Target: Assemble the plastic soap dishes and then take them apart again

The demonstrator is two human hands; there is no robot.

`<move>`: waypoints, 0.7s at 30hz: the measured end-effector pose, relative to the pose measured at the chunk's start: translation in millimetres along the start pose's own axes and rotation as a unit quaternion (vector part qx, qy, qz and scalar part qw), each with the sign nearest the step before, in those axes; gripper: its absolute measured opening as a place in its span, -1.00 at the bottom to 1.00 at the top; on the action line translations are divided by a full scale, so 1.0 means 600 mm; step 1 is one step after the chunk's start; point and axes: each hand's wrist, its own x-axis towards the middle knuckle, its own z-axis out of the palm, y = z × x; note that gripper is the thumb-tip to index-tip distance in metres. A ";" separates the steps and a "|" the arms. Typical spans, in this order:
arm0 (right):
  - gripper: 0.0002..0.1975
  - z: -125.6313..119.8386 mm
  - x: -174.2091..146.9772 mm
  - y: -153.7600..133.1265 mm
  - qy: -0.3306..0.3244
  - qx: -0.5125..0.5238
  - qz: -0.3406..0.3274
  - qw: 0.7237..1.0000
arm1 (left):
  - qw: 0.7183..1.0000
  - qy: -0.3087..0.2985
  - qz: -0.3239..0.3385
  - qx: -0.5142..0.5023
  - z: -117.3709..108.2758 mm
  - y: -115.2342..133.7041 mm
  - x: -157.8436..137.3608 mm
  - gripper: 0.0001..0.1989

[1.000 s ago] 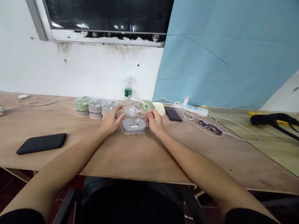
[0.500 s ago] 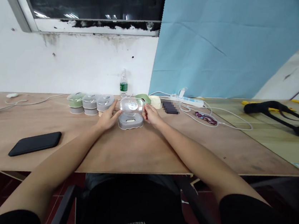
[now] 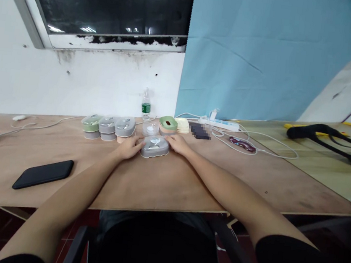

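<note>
A low grey oval box [image 3: 154, 151] with a clear lid [image 3: 155, 141] on it sits on the wooden table in front of me. My left hand [image 3: 130, 146] grips its left end, fingers and thumb against the side. At the right rear corner my right hand [image 3: 178, 144] holds the same box; some of its fingers are hidden. Just behind stand a clear plastic piece [image 3: 150, 129], a green oval piece [image 3: 168, 123] with a slot in its top, and a stack of cream lids [image 3: 182, 125].
Left of my hands stand a green-topped box [image 3: 91, 126], a grey box [image 3: 108, 127] and a grey-and-peach box [image 3: 124, 128]. A water bottle [image 3: 146, 106] is by the wall. Also here are a black phone [image 3: 44, 174], a power strip [image 3: 220, 124], cables and a black headband-like frame [image 3: 318, 131].
The clear lid, held raised above the grey box before, is now down on it. Both hands have lowered to the sides of the box.
</note>
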 end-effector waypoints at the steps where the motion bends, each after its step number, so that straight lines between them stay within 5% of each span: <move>1: -0.55 -0.001 0.000 0.001 -0.010 0.004 0.003 1.000 | 1.000 -0.003 0.000 0.013 -0.001 -0.001 0.000 -0.36; 11: -0.70 0.002 0.001 0.002 -0.016 0.070 0.011 0.997 | 0.990 -0.022 0.077 0.115 -0.010 0.009 -0.010 -0.36; 16: -0.68 0.000 -0.001 0.001 -0.019 0.066 0.006 0.998 | 0.988 -0.050 0.051 0.136 -0.002 0.023 -0.013 -0.09; 21: -0.56 -0.004 -0.006 0.000 -0.033 0.059 -0.020 0.998 | 0.986 -0.074 0.026 0.145 -0.003 0.028 -0.013 -0.07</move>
